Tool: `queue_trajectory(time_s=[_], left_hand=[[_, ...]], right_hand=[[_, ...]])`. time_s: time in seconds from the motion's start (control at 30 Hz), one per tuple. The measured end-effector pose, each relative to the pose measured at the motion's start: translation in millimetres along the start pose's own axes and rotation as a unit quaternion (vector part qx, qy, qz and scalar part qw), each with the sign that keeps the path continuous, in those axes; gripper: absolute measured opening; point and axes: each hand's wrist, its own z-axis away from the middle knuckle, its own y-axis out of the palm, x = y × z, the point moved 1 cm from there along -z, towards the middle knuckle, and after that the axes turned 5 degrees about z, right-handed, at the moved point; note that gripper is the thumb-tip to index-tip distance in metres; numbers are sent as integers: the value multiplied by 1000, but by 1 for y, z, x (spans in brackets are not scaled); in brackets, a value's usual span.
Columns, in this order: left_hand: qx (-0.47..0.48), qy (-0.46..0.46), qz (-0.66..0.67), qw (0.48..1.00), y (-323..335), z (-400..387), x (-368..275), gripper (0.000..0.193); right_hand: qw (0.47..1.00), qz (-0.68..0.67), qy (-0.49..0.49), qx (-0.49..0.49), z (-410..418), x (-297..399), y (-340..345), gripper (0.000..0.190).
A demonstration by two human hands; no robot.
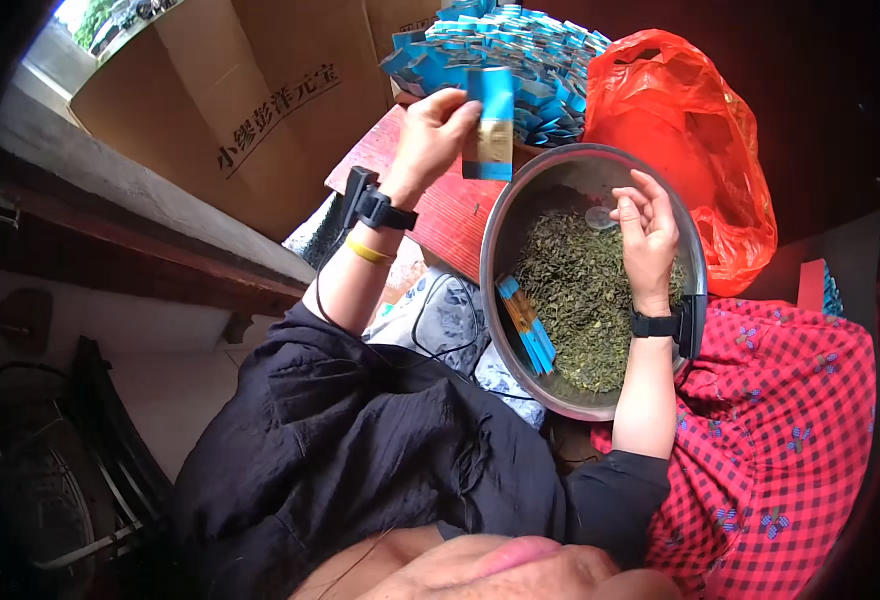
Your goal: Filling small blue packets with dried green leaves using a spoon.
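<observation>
Pinched in my left hand (440, 135) is a blue-and-gold packet (494, 124), held upright above a red wooden surface and just outside the bowl's upper left rim. My right hand (648, 232) is over the right part of a large round metal bowl (494, 225), fingers partly curled around a small clear round piece, perhaps a scoop (599, 218); its grip on that piece is unclear. Dried green leaves, like tea (575, 300), lie in the bowl. Several narrow blue-and-gold packets (526, 326) rest against its left inner wall.
A dense pile of blue packets (522, 45) stands behind the bowl on the red wooden table (447, 217). A red plastic bag (665, 112) sits at the bowl's upper right. Cardboard boxes (237, 97) are at upper left, red checked cloth (777, 420) at right. A thin cable crosses near my lap.
</observation>
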Motion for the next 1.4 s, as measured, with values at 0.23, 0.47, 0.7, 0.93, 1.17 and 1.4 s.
queue_trajectory(time_s=[0.23,0.47,0.7,0.93,1.17,1.4], left_hand=[[-74,7,-225,972,-14,-20,19,18],[-16,-12,-84,996,7,-39,52,14],[-36,10,-63,997,19,-50,65,9],[85,107,-418,898,21,-24,79,14],[26,194,-266,944,14,-32,44,30],[237,103,-91,962,70,11,-49,19]], right_hand=[[1000,0,6,23,-7,-3,1,31],[999,6,27,36,-13,-4,4,30],[998,9,50,36,-12,-2,9,25],[997,20,69,41,-7,-16,7,22],[911,42,165,375,-7,-8,15,18],[737,294,128,595,29,25,49,42]])
